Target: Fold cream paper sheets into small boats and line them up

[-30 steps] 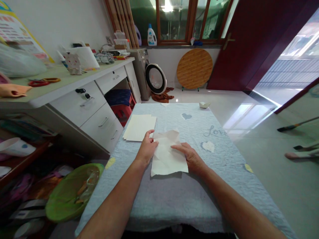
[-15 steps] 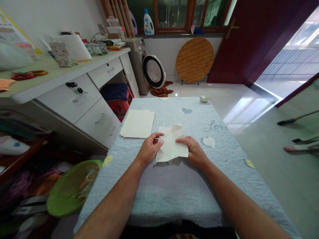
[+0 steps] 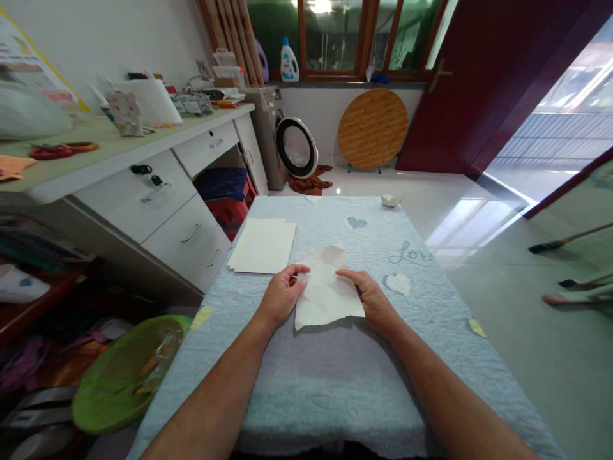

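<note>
Left hand [image 3: 280, 297] — pinching creased cream paper sheet [image 3: 326, 295] | right hand [image 3: 372, 299] — fingers flat on it | just beside flat cream paper stack [image 3: 263, 246]

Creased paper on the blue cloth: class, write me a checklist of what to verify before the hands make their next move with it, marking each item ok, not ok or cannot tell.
1. Grip of the left hand on the creased paper: ok, it pinches the left edge.
2. Hold of the right hand: ok, it rests on the paper's right side.
3. Paper flat on the tablecloth: not ok, wrinkled at the top, near edge seems lifted.
4. Room beside the stack of blank sheets: ok, it lies apart, to the left.
5. Edges square: cannot tell.
</note>
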`<state>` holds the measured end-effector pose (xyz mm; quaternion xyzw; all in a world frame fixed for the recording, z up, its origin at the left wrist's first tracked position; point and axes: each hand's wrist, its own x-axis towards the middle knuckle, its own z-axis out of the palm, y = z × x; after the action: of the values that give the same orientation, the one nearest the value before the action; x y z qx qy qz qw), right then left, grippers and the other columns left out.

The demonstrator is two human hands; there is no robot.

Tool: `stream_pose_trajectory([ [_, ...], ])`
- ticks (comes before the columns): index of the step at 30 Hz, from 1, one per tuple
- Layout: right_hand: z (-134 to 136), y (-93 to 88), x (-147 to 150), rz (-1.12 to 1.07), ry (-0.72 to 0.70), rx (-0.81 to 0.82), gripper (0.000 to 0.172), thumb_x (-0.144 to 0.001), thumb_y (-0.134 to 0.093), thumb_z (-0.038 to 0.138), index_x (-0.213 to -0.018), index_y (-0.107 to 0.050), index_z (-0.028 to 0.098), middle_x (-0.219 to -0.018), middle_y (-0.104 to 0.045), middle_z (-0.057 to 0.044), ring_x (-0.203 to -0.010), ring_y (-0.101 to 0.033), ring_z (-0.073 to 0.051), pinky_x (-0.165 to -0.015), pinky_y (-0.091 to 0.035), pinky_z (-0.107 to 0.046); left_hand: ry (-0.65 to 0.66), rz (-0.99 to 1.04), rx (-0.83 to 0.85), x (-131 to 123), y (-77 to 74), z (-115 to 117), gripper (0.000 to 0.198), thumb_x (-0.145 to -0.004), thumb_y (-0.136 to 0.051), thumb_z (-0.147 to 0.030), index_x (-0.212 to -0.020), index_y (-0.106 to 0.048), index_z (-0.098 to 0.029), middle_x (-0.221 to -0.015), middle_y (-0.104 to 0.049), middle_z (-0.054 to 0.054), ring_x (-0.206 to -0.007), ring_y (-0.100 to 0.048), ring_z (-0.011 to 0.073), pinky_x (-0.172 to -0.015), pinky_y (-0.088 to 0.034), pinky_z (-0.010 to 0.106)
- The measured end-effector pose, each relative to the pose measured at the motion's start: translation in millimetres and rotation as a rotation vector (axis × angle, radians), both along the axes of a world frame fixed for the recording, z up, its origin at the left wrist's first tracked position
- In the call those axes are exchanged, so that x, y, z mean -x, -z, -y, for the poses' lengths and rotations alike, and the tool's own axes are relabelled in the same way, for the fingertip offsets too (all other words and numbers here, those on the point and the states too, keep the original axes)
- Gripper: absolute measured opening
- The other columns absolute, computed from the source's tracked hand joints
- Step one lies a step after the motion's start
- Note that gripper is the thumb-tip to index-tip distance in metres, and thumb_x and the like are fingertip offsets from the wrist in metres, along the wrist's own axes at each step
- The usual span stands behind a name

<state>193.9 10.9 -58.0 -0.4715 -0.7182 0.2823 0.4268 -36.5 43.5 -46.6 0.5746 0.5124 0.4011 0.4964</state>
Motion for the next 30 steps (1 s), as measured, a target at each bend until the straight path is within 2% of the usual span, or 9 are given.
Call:
stream_pose_trajectory([
  [4, -1.7, -3.8, -1.5, 0.07, -0.034, -0.012, 0.047, -0.074, -0.071, 0.012, -0.119, -0.065, 0.027, -0.109, -0.068, -0.008, -0.103, -0.06, -0.025, -0.092, -0.047, -0.043, -0.043, -0.041, -0.015, -0.4, -0.3, 0.4, 0.033, -0.077, -0.062, -0.03, -0.105, -0.065, -0.013, -0.055, -0.047, -0.006, -0.045, -0.04, 0.0092, -0.043, -0.029, 0.018],
  [6, -2.9, -6.1, -2.1, 0.114, -0.033, -0.02, 0.046, -0.073, -0.068, 0.008, -0.115, -0.066, 0.026, -0.109, -0.068, -0.008, -0.104, -0.058, -0.026, -0.094, -0.045, -0.044, -0.059, -0.064, -0.03, -0.9, -0.2, 0.6, 0.032, -0.076, -0.062, -0.029, -0.105, -0.066, -0.014, -0.061, -0.054, -0.003, -0.046, -0.043, 0.0094, -0.043, -0.033, 0.019],
  [9, -3.7, -8.3, -1.4, 0.182, 0.013, -0.022, 0.046, -0.073, -0.066, 0.005, -0.113, -0.068, 0.027, -0.112, -0.065, -0.008, -0.109, -0.055, -0.027, -0.098, -0.043, -0.047, -0.095, -0.085, -0.083, -1.4, 0.2, 0.1, 0.031, -0.073, -0.065, -0.026, -0.103, -0.067, -0.017, -0.101, -0.063, 0.006, -0.06, -0.054, 0.0096, -0.056, -0.047, 0.022],
  [11, -3.4, -8.3, -0.5, 0.219, 0.045, -0.035, 0.04, -0.072, -0.068, 0.007, -0.107, -0.071, 0.028, -0.117, -0.061, -0.008, -0.111, -0.052, -0.027, -0.1, -0.042, -0.048, -0.127, -0.103, -0.128, -1.3, 0.3, -0.6, 0.031, -0.073, -0.065, -0.025, -0.103, -0.067, -0.017, -0.13, -0.051, 0.01, -0.07, -0.058, 0.0103, -0.069, -0.052, 0.027],
  [14, -2.9, -6.9, 0.1, 0.271, 0.085, -0.064, 0.035, -0.073, -0.068, 0.008, -0.101, -0.073, 0.028, -0.127, -0.054, -0.008, -0.118, -0.046, -0.028, -0.104, -0.038, -0.05, -0.162, -0.218, -0.219, -0.8, -0.3, -0.8, 0.031, -0.076, -0.063, -0.027, -0.106, -0.066, -0.017, -0.139, -0.043, 0.011, -0.071, -0.059, 0.011, -0.072, -0.054, 0.03],
  [21, -1.3, -7.0, -2.9, 0.287, 0.079, -0.078, 0.031, -0.074, -0.065, 0.006, -0.095, -0.075, 0.027, -0.134, -0.051, -0.008, -0.123, -0.04, -0.029, -0.106, -0.034, -0.052, -0.07, -0.327, -0.284, -2.4, -3.9, 2.0, 0.026, -0.085, -0.05, -0.025, -0.104, -0.066, -0.018, -0.122, -0.06, 0.008, -0.073, -0.057, 0.0146, -0.075, -0.05, 0.031],
  [25, -0.3, -8.6, -2.3, 0.283, 0.067, -0.076, 0.029, -0.076, -0.063, 0.006, -0.094, -0.075, 0.026, -0.13, -0.055, -0.008, -0.122, -0.042, -0.028, -0.105, -0.035, -0.051, -0.073, -0.323, -0.185, -4.8, -4.5, 2.8, 0.03, -0.086, -0.047, -0.027, -0.107, -0.067, -0.018, -0.097, -0.067, 0.005, -0.064, -0.055, 0.0148, -0.061, -0.046, 0.027],
  [28, 0.3, -8.4, -1.8, 0.266, 0.042, -0.074, 0.03, -0.075, -0.064, 0.006, -0.093, -0.074, 0.027, -0.128, -0.057, -0.007, -0.12, -0.045, -0.027, -0.104, -0.036, -0.049, -0.102, -0.249, -0.079, -6.8, -3.8, 3.8, 0.03, -0.085, -0.05, -0.032, -0.106, -0.067, -0.018, -0.073, -0.063, 0.0, -0.055, -0.051, 0.0143, -0.05, -0.039, 0.023],
  [30, 0.9, -7.9, -1.9, 0.258, 0.035, -0.086, 0.03, -0.075, -0.063, 0.005, -0.093, -0.074, 0.026, -0.126, -0.058, -0.008, -0.12, -0.045, -0.027, -0.104, -0.036, -0.049, -0.12, -0.182, -0.071, -8.2, -3.0, 4.6, 0.029, -0.084, -0.053, -0.033, -0.104, -0.067, -0.017, -0.065, -0.059, -0.002, -0.05, -0.048, 0.0131, -0.047, -0.036, 0.022],
])
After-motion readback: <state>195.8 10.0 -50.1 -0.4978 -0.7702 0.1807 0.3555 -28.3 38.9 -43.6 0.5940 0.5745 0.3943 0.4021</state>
